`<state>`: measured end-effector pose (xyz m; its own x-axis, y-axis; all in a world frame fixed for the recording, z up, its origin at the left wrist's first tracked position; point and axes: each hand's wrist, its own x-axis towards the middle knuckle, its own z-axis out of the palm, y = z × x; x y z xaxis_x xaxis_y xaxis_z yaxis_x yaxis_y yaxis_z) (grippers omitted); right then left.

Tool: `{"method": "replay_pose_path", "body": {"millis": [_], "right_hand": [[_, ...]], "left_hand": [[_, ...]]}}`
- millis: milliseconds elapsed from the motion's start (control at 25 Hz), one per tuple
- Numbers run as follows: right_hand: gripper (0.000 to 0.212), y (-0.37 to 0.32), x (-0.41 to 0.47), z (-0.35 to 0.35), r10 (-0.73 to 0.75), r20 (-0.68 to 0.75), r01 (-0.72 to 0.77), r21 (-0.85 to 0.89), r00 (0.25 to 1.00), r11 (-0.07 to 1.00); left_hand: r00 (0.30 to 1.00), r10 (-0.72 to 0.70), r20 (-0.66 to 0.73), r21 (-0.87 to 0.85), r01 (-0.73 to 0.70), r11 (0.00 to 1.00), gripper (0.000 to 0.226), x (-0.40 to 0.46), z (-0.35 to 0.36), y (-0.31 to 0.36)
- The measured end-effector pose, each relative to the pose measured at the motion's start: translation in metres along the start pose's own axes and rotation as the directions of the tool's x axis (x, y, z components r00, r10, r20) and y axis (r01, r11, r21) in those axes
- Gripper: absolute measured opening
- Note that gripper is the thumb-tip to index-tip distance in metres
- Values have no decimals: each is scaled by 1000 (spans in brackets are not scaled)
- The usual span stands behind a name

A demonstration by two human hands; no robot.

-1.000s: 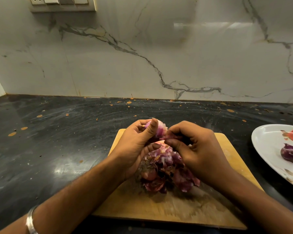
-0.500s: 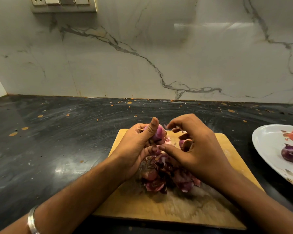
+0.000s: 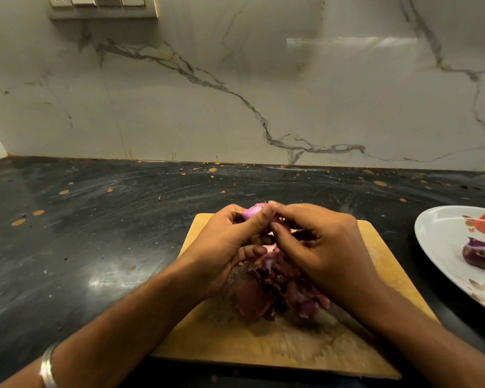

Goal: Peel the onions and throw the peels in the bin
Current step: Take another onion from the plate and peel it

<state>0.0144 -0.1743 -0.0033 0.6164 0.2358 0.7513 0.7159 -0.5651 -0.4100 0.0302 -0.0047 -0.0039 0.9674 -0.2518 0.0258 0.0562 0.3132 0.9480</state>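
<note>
Left hand grips onion; right hand pinches skin at its top. Peels heaped beneath both hands. Risk: slippery onion squirts free, or a hand scatters peels off board.

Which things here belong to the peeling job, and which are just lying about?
Job: onion in left hand; right hand picking at it; peels; board; peeled onion on plate.

Lying about: switch panel; bangle.
</note>
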Motion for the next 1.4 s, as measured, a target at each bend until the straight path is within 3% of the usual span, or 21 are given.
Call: {"method": "replay_pose_path", "body": {"millis": [240, 400, 640, 960, 1200, 1280, 1400], "right_hand": [[13, -3, -2, 1, -57, 33, 63, -201, 998, 978], [3, -4, -2, 4, -57, 7, 57, -217, 998, 974], [12, 1, -1, 3, 2, -73, -14, -167, 997, 986], [30, 5, 3, 1, 115, 18, -116, 100, 993, 988], [30, 4, 2, 3, 8, -1, -8, -53, 1000, 999], [28, 2, 1, 6, -28, -18, 25, -147, 999, 989], [23, 2, 1, 5, 4, -50, -11, -144, 999, 989]], "left_hand": [[999, 30, -38, 162, -23, 986, 59, -1, 3, -3], [995, 94, -44, 184, -84, 979, 50, -1, 4, -5], [992, 125, 0, 148, -123, 981, 37, -3, 5, -6], [998, 35, 52, -16, -35, 999, 55, 1, -4, -1], [996, 80, 29, 18, -81, 997, 40, 0, -1, -5], [995, 98, 28, 34, -99, 995, 42, -1, 1, -7], [993, 116, 33, 68, -118, 991, 47, -2, 2, -7]]}}
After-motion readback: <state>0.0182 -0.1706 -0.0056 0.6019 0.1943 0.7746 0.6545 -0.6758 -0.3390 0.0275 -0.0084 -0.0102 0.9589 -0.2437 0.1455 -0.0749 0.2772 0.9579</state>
